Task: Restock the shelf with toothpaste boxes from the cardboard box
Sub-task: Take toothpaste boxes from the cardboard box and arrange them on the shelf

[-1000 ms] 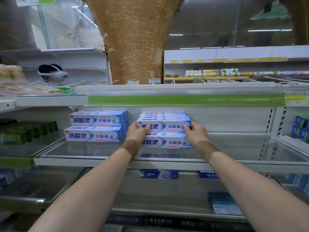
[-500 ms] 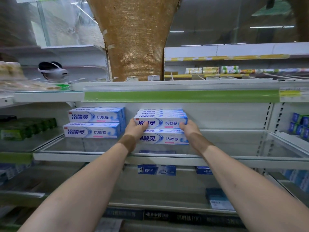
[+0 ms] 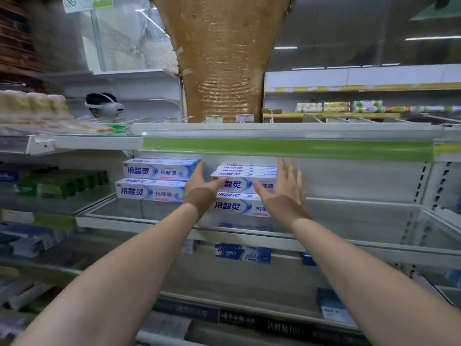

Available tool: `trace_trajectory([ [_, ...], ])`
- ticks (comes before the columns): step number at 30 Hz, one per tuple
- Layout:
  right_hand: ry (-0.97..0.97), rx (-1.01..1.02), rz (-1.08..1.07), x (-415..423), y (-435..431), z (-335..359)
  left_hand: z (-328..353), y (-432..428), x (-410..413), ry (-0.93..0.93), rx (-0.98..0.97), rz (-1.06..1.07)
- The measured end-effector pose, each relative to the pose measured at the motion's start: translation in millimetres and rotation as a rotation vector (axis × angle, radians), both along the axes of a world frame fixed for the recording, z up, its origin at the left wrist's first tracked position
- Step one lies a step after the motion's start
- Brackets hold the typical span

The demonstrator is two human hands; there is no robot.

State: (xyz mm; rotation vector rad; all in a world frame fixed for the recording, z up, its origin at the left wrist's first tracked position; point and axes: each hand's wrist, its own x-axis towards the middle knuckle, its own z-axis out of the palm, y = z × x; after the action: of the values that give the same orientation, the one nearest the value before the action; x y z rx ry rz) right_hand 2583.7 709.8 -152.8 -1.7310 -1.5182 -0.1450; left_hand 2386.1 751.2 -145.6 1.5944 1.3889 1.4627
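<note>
Both bare forearms stretch forward, the left grip (image 3: 202, 189) and right grip (image 3: 283, 193) unclenched, fingers straight and spread.

The left hand (image 3: 202, 188) and right hand (image 3: 284, 193), fingers straight, flank a stack of toothpaste boxes (image 3: 235, 205) on the glass shelf (image 3: 349, 222). A second stack (image 3: 154, 182) stands just beside it, to the left.

Even overhead strip lighting, motion-blurred left edge, wide-angle bending at edges
</note>
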Motion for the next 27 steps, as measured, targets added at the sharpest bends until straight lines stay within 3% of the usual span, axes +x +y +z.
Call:
trace_trajectory([
  [5, -0.28, 0.054, 0.104, -46.3, -1.9, 7.9, 6.3, -24.2, -27.0, 0.175, 0.017, 0.133],
  [9, -0.307, 0.029, 0.267, -94.3, -1.2, 9.3, 0.1, -44.6, -68.6, 0.274, 0.06, 0.237],
  [13, -0.338, 0.033, 0.407, -148.8, -1.1, 3.9, -8.7, -69.7, -127.5, 0.503, 0.053, 0.416],
  [19, -0.35, -0.002, 0.655, -242.4, -24.6, -9.1, -24.1, -136.9, -221.4, 0.781, -0.127, 0.719],
  [27, -0.425, -0.036, 0.89, -380.7, -76.6, -43.4, -54.4, -239.4, -333.0, 0.88, -0.352, 0.913],
])
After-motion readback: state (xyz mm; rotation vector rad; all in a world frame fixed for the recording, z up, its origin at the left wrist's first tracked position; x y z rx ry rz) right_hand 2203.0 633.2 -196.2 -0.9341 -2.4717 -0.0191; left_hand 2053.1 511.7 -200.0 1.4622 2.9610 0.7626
